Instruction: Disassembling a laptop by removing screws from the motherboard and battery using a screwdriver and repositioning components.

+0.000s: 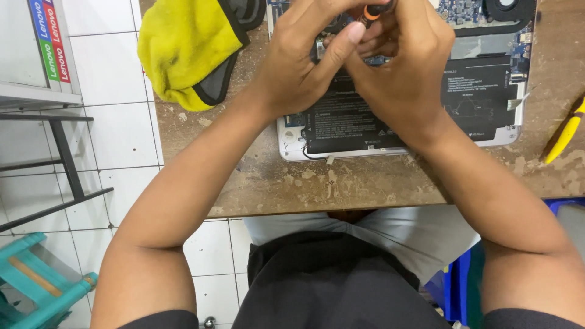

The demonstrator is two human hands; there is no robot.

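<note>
Two bare hands work a small screwdriver over an opened laptop at the top centre of the frame.

The left hand [298, 67] and right hand [405, 73] are both closed around an orange-collared screwdriver [372, 11], its tip hidden behind the fingers. The laptop [487, 131] lies bottom-up on a worn wooden table [365, 183], black battery [475, 91] exposed. A yellow cloth [186, 45] sits upper left. A slipping tip could likely gouge the battery or circuit board.

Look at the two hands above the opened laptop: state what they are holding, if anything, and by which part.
Both hands, left hand and right hand, close around a screwdriver, gripping its orange-and-black handle; its tip is hidden.
</note>
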